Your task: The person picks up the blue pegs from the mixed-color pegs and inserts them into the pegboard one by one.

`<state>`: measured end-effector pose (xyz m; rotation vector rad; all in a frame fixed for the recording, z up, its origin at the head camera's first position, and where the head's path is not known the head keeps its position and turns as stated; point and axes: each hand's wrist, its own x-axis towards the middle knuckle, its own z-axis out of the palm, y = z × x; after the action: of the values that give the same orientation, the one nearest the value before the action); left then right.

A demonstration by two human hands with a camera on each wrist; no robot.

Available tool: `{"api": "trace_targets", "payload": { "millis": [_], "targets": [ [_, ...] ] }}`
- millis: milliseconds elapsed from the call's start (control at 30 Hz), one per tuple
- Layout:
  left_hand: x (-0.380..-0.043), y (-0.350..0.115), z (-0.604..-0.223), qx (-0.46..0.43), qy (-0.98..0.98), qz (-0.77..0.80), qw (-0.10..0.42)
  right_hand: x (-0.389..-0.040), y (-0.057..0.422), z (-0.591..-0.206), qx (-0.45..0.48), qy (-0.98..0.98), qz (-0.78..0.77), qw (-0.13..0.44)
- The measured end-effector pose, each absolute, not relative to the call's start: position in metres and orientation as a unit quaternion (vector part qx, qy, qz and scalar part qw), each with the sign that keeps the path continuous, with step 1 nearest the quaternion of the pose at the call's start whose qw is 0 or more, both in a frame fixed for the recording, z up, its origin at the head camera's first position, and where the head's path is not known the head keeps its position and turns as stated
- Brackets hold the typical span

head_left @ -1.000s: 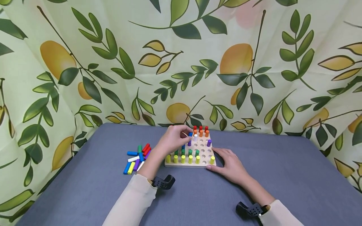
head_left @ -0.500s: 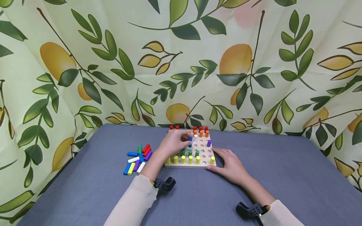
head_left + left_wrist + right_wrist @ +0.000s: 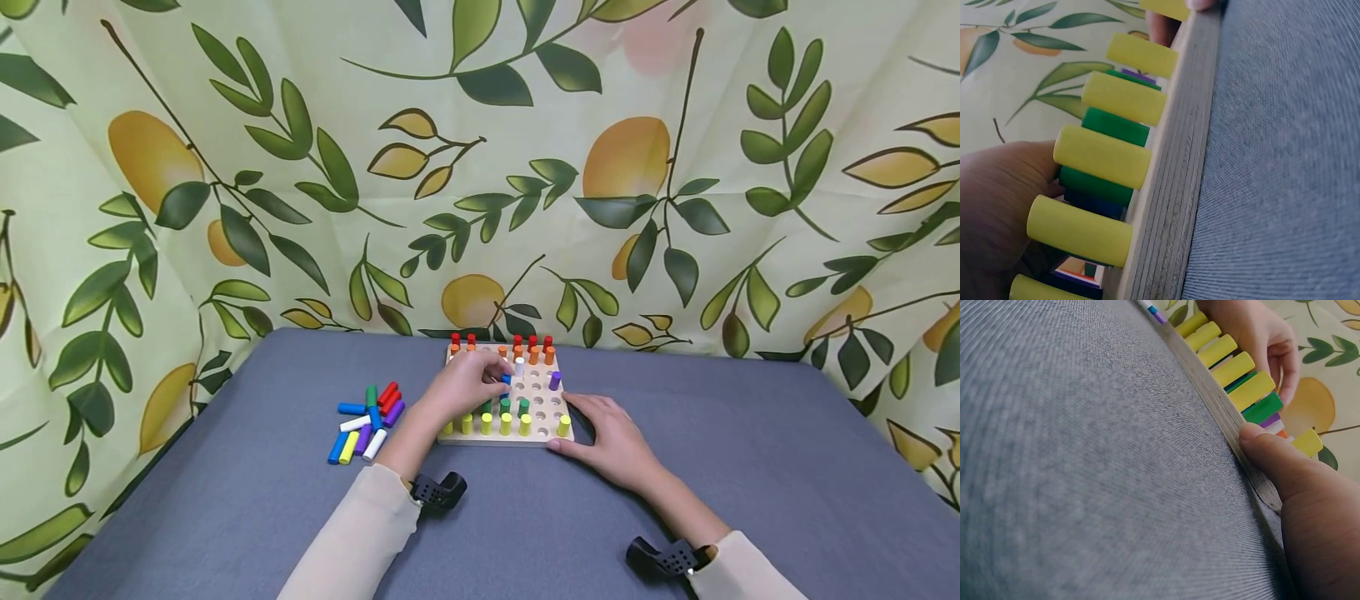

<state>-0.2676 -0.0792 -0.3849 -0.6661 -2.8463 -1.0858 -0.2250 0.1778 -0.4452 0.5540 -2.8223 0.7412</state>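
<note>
In the head view, my left hand [image 3: 468, 383] pinches a blue peg [image 3: 506, 381] upright over the middle of a wooden pegboard [image 3: 491, 442]. Whether the peg's lower end sits in a hole I cannot tell. The right hand [image 3: 611, 437] holds the board's near right corner, its thumb on the front edge and fingers along the right side. Yellow pegs [image 3: 506, 424] stand in the front row, with green pegs [image 3: 505, 407] behind them. A white peg [image 3: 519, 367] and a purple peg [image 3: 555, 381] stand farther back. My left hand hides part of the board.
Loose pegs of several colours, among them a yellow peg [image 3: 348, 447] and a red peg [image 3: 387, 392], lie in a pile left of the board. A grey-blue cloth [image 3: 495, 525] covers the table. Behind hangs a leaf-and-fruit patterned curtain [image 3: 480, 225].
My left hand has moved a little toward the near side and down, bringing the blue peg from the board's back rows to its middle. The right hand has stayed at the corner.
</note>
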Motion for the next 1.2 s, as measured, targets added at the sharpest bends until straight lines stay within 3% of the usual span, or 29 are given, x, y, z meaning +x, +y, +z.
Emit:
{"api": "trace_targets", "payload": {
  "millis": [1200],
  "targets": [
    [-0.259, -0.091, -0.38, -0.195, -0.92, -0.336, -0.043, -0.227, 0.181, -0.447, 0.203, -0.941, 0.251, 0.1]
  ]
}}
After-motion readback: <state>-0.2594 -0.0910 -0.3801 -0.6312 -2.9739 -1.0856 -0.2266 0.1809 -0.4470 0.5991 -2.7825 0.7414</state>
